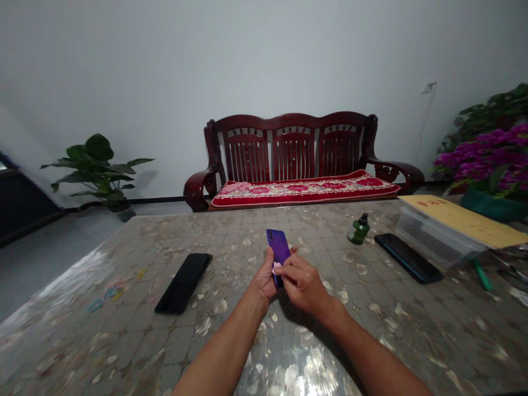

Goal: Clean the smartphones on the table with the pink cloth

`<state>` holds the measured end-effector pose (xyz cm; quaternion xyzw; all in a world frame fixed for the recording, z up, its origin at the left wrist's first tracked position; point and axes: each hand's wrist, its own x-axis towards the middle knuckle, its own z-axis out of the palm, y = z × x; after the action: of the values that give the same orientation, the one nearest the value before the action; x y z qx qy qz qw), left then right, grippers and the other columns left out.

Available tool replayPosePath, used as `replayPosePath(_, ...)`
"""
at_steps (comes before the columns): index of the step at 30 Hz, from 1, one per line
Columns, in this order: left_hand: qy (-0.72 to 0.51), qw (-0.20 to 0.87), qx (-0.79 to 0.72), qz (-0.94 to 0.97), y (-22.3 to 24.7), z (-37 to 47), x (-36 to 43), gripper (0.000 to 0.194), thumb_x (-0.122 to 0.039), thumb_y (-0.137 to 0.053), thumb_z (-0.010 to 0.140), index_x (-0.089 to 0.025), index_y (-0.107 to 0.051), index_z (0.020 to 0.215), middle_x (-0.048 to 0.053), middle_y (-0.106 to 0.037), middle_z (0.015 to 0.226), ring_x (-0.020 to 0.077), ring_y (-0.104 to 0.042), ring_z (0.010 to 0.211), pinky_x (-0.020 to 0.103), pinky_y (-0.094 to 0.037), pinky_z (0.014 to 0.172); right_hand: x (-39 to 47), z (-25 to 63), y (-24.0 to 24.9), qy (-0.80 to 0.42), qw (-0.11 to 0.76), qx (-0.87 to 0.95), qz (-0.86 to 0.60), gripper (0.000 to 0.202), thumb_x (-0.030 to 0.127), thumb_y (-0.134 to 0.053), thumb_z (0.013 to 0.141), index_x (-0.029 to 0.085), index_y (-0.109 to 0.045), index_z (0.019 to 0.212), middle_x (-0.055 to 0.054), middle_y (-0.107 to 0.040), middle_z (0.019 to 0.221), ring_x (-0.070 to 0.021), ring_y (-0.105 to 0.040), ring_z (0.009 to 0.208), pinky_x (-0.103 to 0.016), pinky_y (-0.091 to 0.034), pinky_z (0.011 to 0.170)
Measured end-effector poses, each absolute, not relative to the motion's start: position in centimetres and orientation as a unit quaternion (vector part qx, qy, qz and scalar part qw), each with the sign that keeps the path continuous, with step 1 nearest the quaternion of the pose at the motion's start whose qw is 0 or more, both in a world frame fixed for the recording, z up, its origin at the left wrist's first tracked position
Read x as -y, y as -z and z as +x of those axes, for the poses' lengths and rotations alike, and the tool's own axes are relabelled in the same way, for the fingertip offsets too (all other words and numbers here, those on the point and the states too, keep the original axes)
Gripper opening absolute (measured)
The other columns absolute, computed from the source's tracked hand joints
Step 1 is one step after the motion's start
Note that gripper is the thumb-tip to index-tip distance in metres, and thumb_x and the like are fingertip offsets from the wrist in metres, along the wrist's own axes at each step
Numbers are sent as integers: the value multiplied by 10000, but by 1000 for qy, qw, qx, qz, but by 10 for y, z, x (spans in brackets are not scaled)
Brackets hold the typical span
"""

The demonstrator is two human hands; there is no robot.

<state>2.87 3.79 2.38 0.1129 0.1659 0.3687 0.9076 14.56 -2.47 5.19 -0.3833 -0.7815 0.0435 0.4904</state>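
Observation:
A purple phone (280, 245), its back and camera lenses facing up, is gripped along its left side by my left hand (265, 276). Between the fingers of my right hand (303, 280) is a small pale pink cloth (276, 267), pressed on the lower part of the phone's back. The right fingers cover some of the cloth and of the phone. Both hands are above the table, near its middle.
On the patterned table (231, 236) lie a black phone (183, 283) at left and a dark phone (408, 257) at right. A green bottle (359, 229), a clear plastic box (437, 236) under yellow card (462, 217), and several coloured bands (113, 291) are also there. A wooden bench (292, 148) stands behind.

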Motion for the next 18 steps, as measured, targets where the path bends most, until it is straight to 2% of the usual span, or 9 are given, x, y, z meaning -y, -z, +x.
replayPosePath(4, -423, 891, -162, 41, -32, 23, -41, 620, -596, -428, 997, -52, -651, 1194, 134, -728, 903, 186, -714, 774, 266, -589, 701, 28, 150, -50, -27, 471, 800, -370, 282, 43, -511, 878, 211, -713, 980, -45, -612, 824, -174, -596, 791, -298, -517, 755)
replayPosePath(11, -469, 873, -134, -15, -42, 18, -47, 655, -663, -426, 966, -105, -629, 1242, 126, -720, 919, 210, -706, 800, 343, -591, 759, 26, 147, -47, 39, 509, 754, -413, 328, 19, -500, 872, 219, -688, 1052, -57, -628, 848, -198, -609, 833, -317, -533, 750)
replayPosePath(15, -476, 868, -133, -41, -47, 20, -44, 717, -707, -368, 959, -85, -653, 1171, 130, -711, 882, 208, -708, 795, 327, -593, 774, 28, 135, -48, 50, 513, 764, -389, 345, 25, -494, 883, 215, -675, 1107, -60, -640, 877, -198, -619, 876, -312, -546, 780)
replayPosePath(18, -487, 862, -136, -36, -50, 20, -42, 694, -704, -385, 958, -96, -668, 1139, 124, -709, 884, 201, -703, 796, 311, -594, 758, 25, 138, -48, 66, 516, 763, -384, 352, 33, -495, 885, 227, -678, 1114, -53, -639, 868, -195, -618, 863, -317, -552, 781)
